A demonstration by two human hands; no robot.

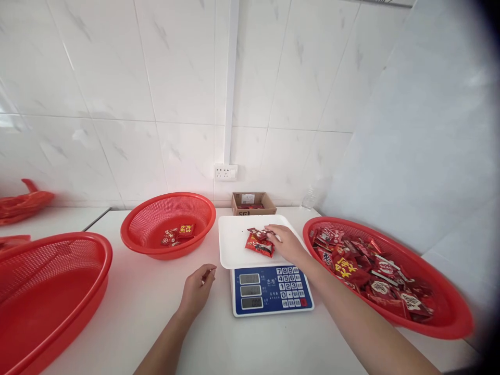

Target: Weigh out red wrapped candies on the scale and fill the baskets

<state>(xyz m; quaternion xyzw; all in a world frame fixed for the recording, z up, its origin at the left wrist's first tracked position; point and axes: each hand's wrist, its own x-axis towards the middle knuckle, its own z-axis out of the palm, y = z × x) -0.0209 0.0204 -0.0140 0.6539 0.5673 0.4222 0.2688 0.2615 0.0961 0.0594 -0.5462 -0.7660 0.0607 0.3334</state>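
My right hand [287, 244] reaches over the white pan [230, 242] of a weighing scale, its fingers pinched on a small dark red packet [258, 233]. Under that packet lies a larger bright red packet [259, 246], flat on the pan. The scale's blue panel [271, 289] faces me, with three grey displays and a keypad; the digits are too faint to read surely. Left of the scale, just above the tabletop, my left hand [198, 289] is loosely curled, with thumb and fingers closed and nothing visible in them.
On the right, a red basket [441, 278] holds many red packets. A second red basket [167, 205], behind my left hand, contains several packets. Another large red basket [54, 291] stands at left. Behind the scale sit a cardboard box [253, 202] and a clear plastic item [308, 199].
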